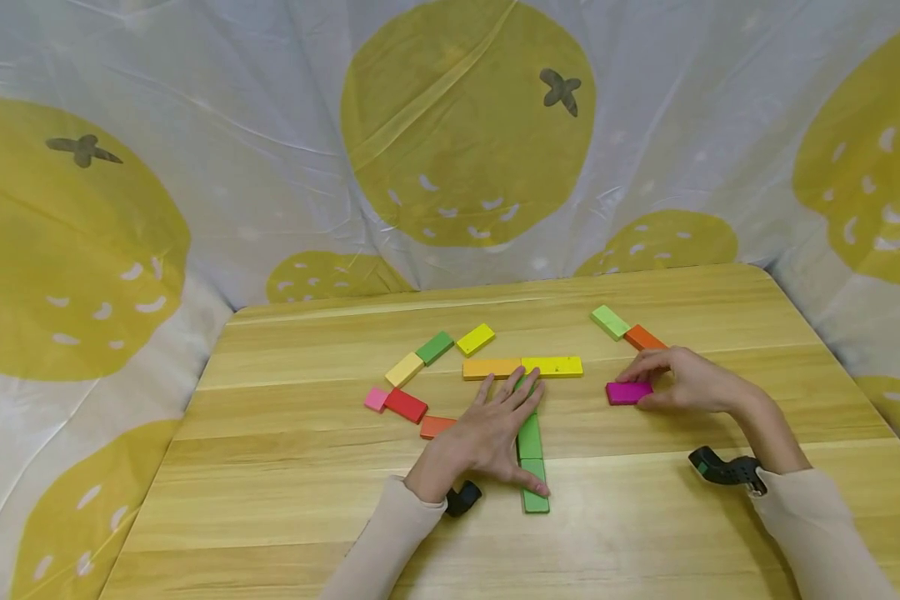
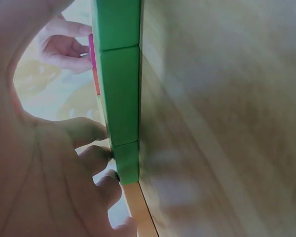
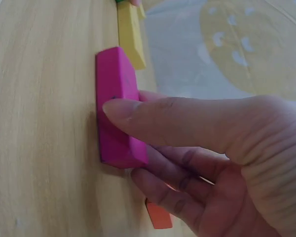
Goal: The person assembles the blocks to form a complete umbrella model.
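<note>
We see the left hand (image 1: 487,437) spread wide over the line of green blocks (image 1: 530,437), presumably to keep that row straight. The right hand (image 1: 693,381) pinches the purple block (image 1: 625,394) toward its right end, low over the table (image 1: 630,533) and right of the yellow block (image 1: 558,367); that hold, we judge, leaves its left end unobstructed.
</note>
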Demonstrator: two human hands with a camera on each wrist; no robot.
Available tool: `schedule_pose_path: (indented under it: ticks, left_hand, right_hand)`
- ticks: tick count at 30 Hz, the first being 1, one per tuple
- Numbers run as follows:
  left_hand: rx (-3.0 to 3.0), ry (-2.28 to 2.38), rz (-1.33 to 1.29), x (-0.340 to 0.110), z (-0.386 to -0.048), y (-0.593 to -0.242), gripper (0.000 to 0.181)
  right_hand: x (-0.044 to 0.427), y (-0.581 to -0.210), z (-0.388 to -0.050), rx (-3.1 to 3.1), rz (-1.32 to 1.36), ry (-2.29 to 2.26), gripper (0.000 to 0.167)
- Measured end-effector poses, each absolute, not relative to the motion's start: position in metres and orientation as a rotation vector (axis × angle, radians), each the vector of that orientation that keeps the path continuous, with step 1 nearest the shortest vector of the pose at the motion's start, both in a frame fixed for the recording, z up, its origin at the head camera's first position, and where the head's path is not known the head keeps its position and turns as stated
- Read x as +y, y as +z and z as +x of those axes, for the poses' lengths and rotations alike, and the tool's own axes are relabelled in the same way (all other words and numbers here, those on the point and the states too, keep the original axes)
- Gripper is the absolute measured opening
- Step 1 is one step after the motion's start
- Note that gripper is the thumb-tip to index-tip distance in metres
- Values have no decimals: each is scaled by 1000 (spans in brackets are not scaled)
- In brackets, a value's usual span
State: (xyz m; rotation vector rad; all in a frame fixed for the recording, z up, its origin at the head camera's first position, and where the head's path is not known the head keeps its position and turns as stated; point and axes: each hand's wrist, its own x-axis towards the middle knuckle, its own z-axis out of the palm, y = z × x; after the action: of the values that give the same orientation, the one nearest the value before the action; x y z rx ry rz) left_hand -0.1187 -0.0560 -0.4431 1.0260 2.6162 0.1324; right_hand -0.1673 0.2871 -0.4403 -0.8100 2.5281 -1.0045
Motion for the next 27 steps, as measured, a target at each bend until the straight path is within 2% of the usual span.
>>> schedule_pose_path:
  ticks: [9,13,17,27]
  left_hand:
    - [2620,139,1033,-55,-120,-444,138]
    - [2625,156,1031,-55,-121,-444,137]
    - [2638,173,1034,-54,-123,-444,135]
    - [2621,199,1017,-50,-130,-444,136]
  right_hand:
    - [284,-446,-170,2670,-729,-970,30]
    - [283,-446,-171,2666,-718,-989,37]
    - [282,-447,-171,2668,-719,-984,43]
    - [278,-450,-171,2721,-785,-935,43]
